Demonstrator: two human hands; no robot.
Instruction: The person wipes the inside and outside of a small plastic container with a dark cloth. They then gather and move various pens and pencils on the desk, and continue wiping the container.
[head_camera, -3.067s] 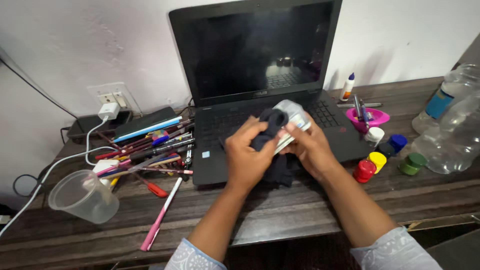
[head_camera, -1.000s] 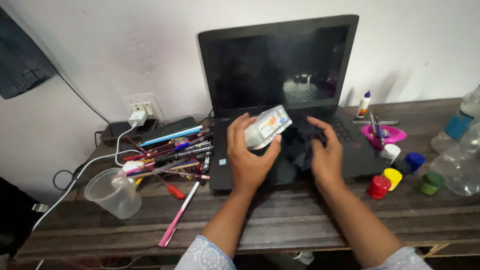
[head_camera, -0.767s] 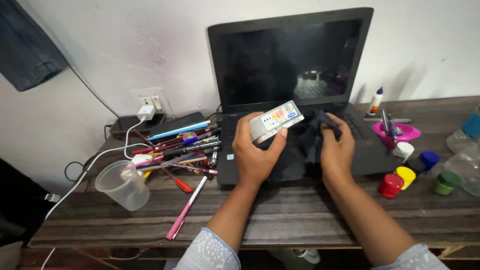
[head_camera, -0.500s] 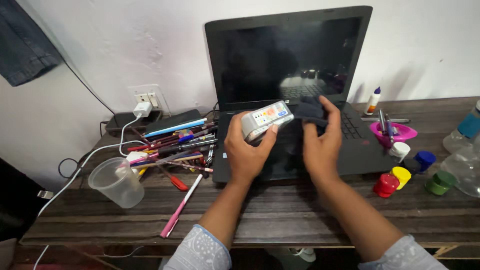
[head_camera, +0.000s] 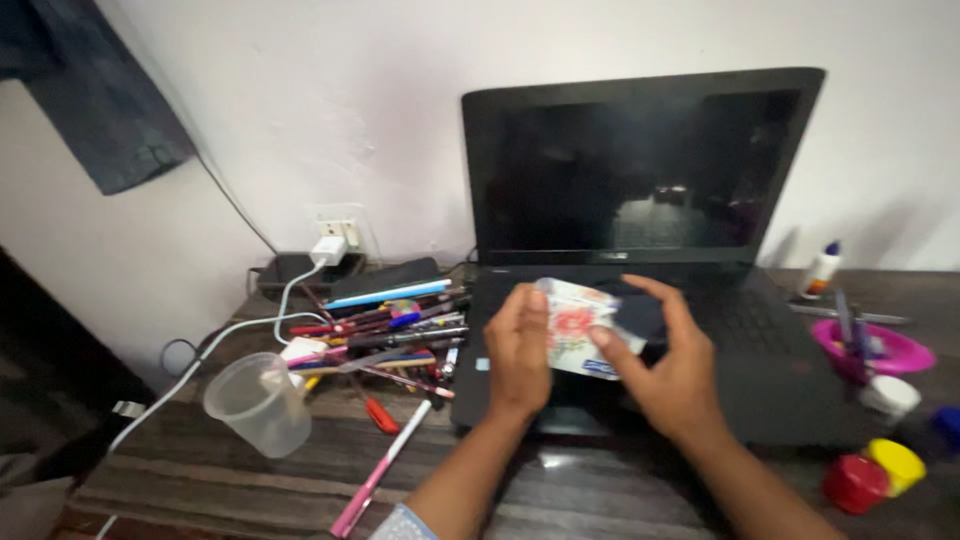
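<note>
Nearest the camera, a pink pen is lying slantwise on the wooden tabletop, and a clear plastic cup is lying tipped on its side to the left of it. At the lower right, a red paint pot and a yellow paint pot are standing just beside each other.

Above the front edge of the open black laptop, the left hand and the right hand are holding a small box between them. The box is pale with a red flower print, and it is being held off the keyboard. The left hand is clamping its near-left side, fingers wrapped around the edge; the right hand is gripping its right side with the thumb on the front face, while its fingers are curving open above a dark cloth behind the box.

Left of the laptop, a heap of pens and pencils is lying scattered. Right of it, a pink bowl is holding several pens.

Farthest back, a white charger is sitting in a wall socket, and a small glue bottle is standing against the wall.
</note>
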